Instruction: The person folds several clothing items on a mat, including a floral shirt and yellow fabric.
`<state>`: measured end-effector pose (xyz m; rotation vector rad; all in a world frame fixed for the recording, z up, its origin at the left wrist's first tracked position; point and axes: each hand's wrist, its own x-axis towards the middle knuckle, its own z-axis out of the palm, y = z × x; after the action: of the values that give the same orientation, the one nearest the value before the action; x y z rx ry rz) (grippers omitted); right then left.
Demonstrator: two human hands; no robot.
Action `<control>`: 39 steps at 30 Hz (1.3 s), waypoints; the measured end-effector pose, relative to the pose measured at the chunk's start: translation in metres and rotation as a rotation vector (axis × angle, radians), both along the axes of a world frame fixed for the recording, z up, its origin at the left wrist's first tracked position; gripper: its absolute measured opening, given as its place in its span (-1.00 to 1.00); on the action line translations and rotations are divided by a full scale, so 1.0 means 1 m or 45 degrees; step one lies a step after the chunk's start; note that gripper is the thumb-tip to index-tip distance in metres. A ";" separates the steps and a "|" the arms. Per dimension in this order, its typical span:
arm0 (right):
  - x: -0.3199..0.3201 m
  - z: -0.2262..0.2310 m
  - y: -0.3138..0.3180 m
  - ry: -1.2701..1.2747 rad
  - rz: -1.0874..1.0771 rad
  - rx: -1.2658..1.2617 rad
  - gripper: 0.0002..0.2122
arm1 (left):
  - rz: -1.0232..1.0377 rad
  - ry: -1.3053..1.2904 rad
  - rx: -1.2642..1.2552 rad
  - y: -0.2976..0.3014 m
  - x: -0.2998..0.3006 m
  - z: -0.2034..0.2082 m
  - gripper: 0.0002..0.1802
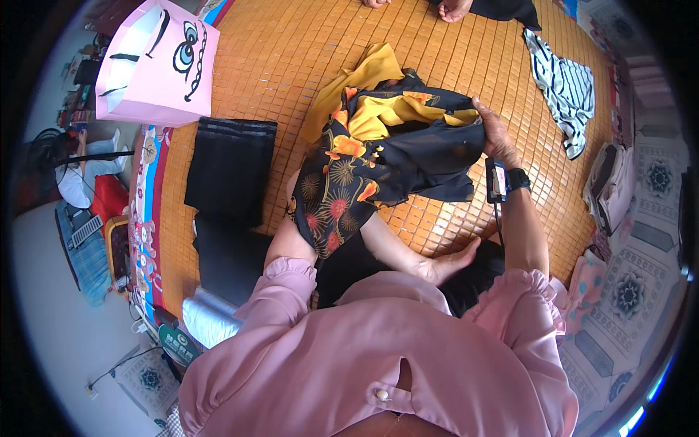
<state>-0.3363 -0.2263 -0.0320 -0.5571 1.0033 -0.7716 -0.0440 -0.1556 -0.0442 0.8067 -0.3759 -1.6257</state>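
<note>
At the far left a pink paper bag (156, 62) with a cartoon face stands on the woven bamboo mat (277, 65). Below it lies a folded black garment (229, 171), with more dark cloth (231, 258) stacked nearer to me and a silvery folded piece (210, 320) at the mat's edge.

My left arm goes up under the black floral garment (378, 156), the one with orange and red flowers and a yellow lining; the cloth drapes over my forearm and hides my left hand, so I cannot tell whether it is closed or spread. The garment hangs above the mat in front of me, bunched between my two arms.

Lower, another hand (445, 264) reaches in from the left with fingers loosely extended, resting on black fabric (473, 280) in my lap.

My right hand (495, 135) grips the right edge of the floral garment, fingers curled into the dark cloth and thumb on top. A black watch (518, 178) sits on that wrist, with a small black device (496, 180) beside it.

Further right, a black-and-white striped garment (566, 87) lies on the mat, well apart. At the top edge, someone else's bare feet (453, 9) touch the mat.
</note>
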 end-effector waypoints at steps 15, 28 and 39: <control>-0.021 0.003 0.018 0.160 0.028 -0.240 -0.79 | -0.071 -0.162 0.120 0.040 0.003 0.001 -0.68; -0.071 0.035 0.010 0.243 0.197 -0.458 -0.78 | -0.550 -0.633 0.373 0.057 0.021 -0.016 -0.69; -0.355 -0.087 0.052 2.227 0.209 -1.046 -0.81 | -0.878 -0.795 0.308 -0.041 0.024 -0.071 -0.69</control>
<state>-0.6917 -0.1742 -0.1191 -2.1976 2.1385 -0.3646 -0.0200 -0.1962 -0.1151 1.4884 -0.9951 -2.0444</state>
